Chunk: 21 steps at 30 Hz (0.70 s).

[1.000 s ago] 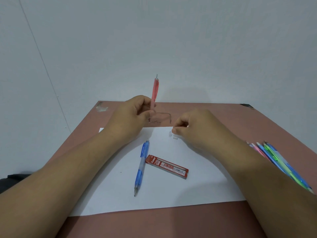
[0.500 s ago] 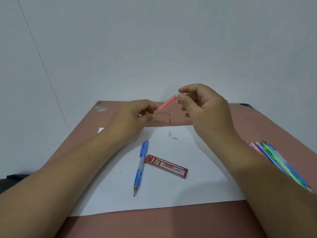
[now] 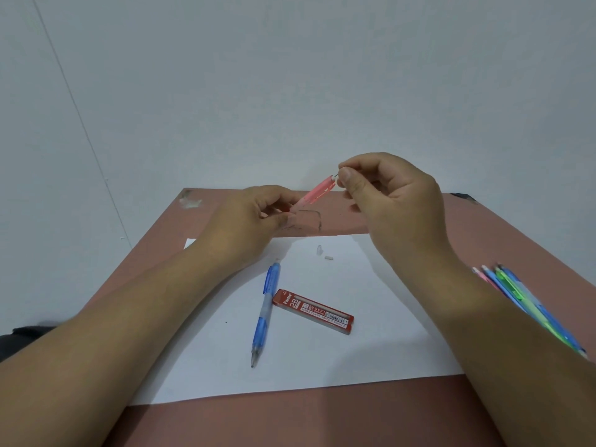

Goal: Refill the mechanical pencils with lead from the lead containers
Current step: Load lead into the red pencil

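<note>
At frame centre the left hand (image 3: 254, 217) grips the pink pencil (image 3: 317, 191), hiding its tip. The right hand (image 3: 392, 201) pinches something thin, hard to make out, at its upper end.

Soft, even indoor light filled the scene, moderately bright, with no harsh glare. The white paper (image 3: 322, 356) was the brightest area. Faint, diffuse shadows lay on it under both forearms. The wall (image 3: 290, 75) looked flat grey-blue, shading darker toward the corners. Wide-angle distortion bent the table (image 3: 503, 240) edges outward. Focus was mildly soft throughout, and the coloured pencils (image 3: 529, 304) at the right edge were smeared.
</note>
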Each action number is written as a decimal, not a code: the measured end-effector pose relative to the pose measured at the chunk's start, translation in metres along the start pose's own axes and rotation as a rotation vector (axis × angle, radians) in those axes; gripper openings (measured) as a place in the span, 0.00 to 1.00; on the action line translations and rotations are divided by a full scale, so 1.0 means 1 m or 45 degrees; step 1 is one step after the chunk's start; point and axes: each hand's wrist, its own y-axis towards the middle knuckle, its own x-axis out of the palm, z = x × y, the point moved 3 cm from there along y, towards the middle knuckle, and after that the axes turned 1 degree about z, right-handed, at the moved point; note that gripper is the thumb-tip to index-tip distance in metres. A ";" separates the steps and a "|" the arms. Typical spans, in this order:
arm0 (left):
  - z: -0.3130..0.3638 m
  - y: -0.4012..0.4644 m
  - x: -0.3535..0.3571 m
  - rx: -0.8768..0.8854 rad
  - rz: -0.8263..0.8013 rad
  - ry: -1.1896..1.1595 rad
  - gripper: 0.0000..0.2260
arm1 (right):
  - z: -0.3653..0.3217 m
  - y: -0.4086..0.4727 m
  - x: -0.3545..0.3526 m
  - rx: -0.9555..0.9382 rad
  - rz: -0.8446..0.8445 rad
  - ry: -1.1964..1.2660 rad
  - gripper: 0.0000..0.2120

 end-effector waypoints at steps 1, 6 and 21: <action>0.000 0.000 0.000 -0.004 -0.002 -0.004 0.14 | 0.001 0.000 0.001 0.004 -0.005 -0.013 0.04; 0.001 0.000 -0.001 0.008 -0.009 -0.027 0.15 | 0.002 0.000 0.003 -0.041 -0.016 -0.106 0.06; -0.002 0.000 0.000 -0.017 -0.013 -0.009 0.15 | 0.002 0.003 -0.001 -0.011 0.050 -0.111 0.06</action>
